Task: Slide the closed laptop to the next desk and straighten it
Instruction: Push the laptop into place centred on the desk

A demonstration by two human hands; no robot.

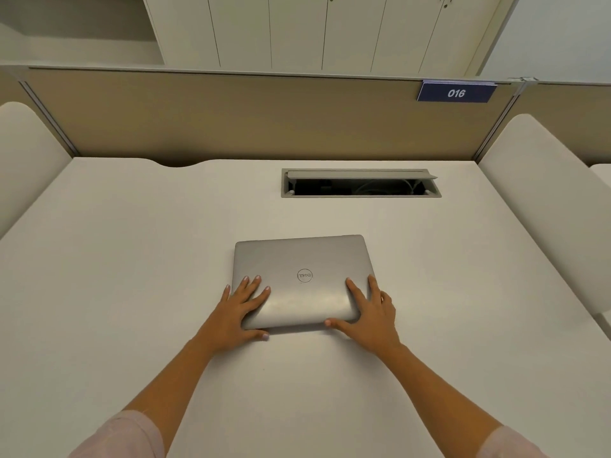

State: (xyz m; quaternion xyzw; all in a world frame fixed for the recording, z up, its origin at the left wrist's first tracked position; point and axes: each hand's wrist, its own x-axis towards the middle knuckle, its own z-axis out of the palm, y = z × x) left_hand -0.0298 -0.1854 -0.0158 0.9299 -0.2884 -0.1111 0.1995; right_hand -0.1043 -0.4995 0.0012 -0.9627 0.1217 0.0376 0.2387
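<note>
Resting flat on the white desk (132,276) is a closed silver laptop (302,259), lid up with the round logo in the middle, sitting a bit near of centre and turned slightly so its edges don't quite line up with the desk edge. Both hands are on it. The left hand (236,314) is spread wide open over the near left corner, fingers (256,282) lying flat on the lid and the thumb hooked along the near edge, with the little finger off the side on the desk. The right hand (372,314) does the same on the near right corner: palm open, fingers splayed on the lid, thumb stretched left along the near edge. Neither hand is really curled round anything, they're just pressing flat on top and bracing the corners. Farther back on the desk there's a cable hatch (360,183) with its flap propped open, well apart from the laptop. Behind that runs a beige partition (215,117) with a blue tag (456,93) reading 016 up on the far right. Pale pink sleeves (122,438) show at the bottom.
</note>
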